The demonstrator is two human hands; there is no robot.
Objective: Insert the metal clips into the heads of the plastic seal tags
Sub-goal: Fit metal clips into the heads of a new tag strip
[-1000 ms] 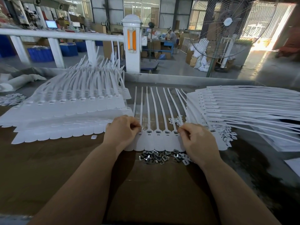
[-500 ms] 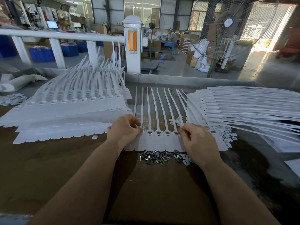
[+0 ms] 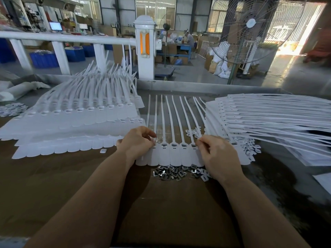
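Right now both hands sit on the row of seal tags [image 3: 172, 154] that lies flat on the brown table [image 3: 53, 176], straps pointing away from the person. The left hand [image 3: 137, 142] has its fingers curled, fingertips pinching at the head of the leftmost tags; whether a clip is between them I cannot tell. The right hand [image 3: 217, 154] mirrors it at the other end of the row, thumb and forefinger pinched together over a tag head, the held item too small to make out. Just nearer the person than the tags, between the two wrists, lies a loose heap of metal clips [image 3: 172, 172]. Beyond the left hand rise stacked sheets of tags [image 3: 80, 119]; beyond the right hand, another fanned stack [image 3: 268, 115].
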